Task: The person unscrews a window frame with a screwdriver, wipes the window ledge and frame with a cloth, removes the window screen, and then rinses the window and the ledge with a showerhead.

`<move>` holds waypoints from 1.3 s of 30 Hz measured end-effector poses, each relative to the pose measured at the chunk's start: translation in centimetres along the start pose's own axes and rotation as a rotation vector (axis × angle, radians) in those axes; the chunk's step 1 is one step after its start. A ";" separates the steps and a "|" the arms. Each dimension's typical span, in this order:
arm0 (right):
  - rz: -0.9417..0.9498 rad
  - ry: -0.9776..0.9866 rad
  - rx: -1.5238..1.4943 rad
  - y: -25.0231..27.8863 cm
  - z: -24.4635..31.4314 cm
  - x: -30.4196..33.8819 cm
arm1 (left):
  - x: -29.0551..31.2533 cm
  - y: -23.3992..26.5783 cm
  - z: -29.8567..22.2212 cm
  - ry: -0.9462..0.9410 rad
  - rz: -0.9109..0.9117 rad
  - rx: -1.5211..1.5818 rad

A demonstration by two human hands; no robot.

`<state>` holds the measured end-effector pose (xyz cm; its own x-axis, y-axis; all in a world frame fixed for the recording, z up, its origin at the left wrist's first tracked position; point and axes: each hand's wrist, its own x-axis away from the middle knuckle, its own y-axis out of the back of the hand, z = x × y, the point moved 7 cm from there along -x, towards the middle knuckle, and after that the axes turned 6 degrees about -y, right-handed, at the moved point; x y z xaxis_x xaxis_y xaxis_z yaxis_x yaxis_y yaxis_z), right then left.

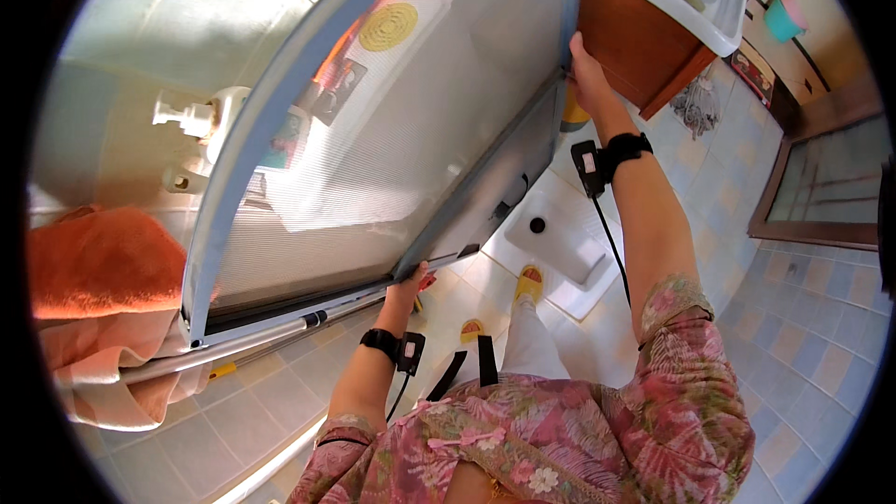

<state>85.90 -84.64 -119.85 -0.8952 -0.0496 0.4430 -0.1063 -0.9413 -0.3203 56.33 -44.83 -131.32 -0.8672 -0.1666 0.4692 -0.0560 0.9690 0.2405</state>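
Note:
A large window screen (439, 103) with a blue-grey frame and fine see-through mesh leans across the left and middle of the view, tilted. My right hand (588, 70) grips the frame's far right edge, its fingers partly hidden behind it. My left hand (407, 287) is closed on the near lower edge of the same frame, fingers mostly out of sight. Through the mesh show a white surface and a round yellow patterned thing (387, 27), both blurred. A black band with a small box sits on each of my wrists.
A squat toilet pan (566, 247) lies in the tiled floor beside my feet. At the far right stands a white sink (714, 33) on a brown cabinet (630, 42). Orange towels (107, 261) and a metal pole (233, 340) are at left. A grey mop head (696, 106) lies near a brown-framed door (821, 182).

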 end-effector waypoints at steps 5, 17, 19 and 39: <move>-0.010 0.025 0.305 -1.4 -1.6 -2.7 | -0.8 -1.3 0.2 0.176 -0.061 0.239; 0.008 -0.088 0.361 -0.2 -18.6 2.0 | -3.7 0.7 3.3 0.280 -0.094 0.118; -0.031 -0.279 0.327 1.1 -23.8 6.9 | -3.8 1.1 4.0 0.334 -0.135 0.049; -0.827 -0.010 0.064 0.1 -16.1 62.9 | 16.8 -31.4 -13.2 -0.341 1.392 -0.277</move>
<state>22.64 -82.52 -105.51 -0.5350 0.6640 0.5223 -0.7034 -0.6926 0.1599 50.09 -80.47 -119.80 -0.2142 0.9459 0.2437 0.9701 0.2351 -0.0597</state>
